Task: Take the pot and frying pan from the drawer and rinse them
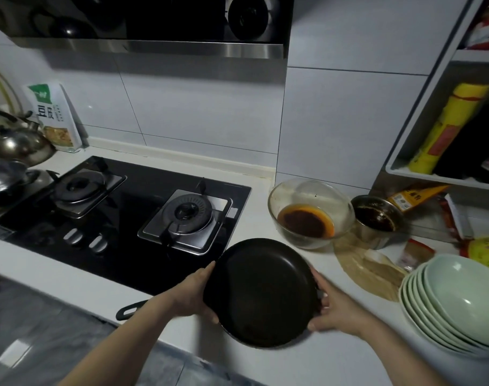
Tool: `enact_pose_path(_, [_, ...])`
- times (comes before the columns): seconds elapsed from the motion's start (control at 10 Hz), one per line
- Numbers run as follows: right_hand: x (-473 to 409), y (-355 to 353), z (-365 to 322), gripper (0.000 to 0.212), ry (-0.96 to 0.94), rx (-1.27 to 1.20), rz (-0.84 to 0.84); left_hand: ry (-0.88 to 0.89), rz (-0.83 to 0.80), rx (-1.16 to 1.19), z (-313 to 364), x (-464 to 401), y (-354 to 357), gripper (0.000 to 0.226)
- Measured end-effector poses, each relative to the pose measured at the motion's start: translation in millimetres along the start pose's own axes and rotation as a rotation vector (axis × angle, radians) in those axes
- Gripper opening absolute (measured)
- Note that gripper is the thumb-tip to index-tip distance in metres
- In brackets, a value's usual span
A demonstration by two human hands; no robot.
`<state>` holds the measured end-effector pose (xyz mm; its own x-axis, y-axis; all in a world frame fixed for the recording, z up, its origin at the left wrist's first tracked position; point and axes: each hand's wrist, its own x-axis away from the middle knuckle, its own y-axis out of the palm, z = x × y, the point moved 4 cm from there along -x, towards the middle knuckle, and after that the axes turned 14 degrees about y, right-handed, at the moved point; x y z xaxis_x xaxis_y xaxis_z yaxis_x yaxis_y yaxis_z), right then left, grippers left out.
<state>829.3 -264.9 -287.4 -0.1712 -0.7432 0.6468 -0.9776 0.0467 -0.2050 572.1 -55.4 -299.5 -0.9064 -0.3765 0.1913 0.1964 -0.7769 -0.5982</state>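
Observation:
A black frying pan (261, 291) sits at the front of the white counter (307, 360), just right of the hob. Its black handle (130, 309) sticks out to the left, behind my left forearm. My left hand (194, 293) grips the pan's left rim. My right hand (336, 305) holds the right rim. The pan looks empty inside. No pot from the drawer and no drawer are in sight.
A black two-burner gas hob (121, 215) lies to the left, with steel kettles (18, 143) at its far left. Right of the pan stand a glass bowl of dark sauce (310, 213), a small steel cup (377, 218), stacked green bowls (454, 305) and packets.

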Motion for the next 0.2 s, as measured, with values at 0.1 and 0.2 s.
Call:
enact_pose_path(0.1, [3, 0, 5, 0.118, 0.021, -0.032, 0.018, -0.117, -0.002, -0.199, -4, 8, -6, 0.164])
enact_pose_path(0.2, [10, -2, 9, 0.114, 0.051, 0.03, 0.053, -0.132, 0.062, -0.236, 8, 23, -12, 0.161])
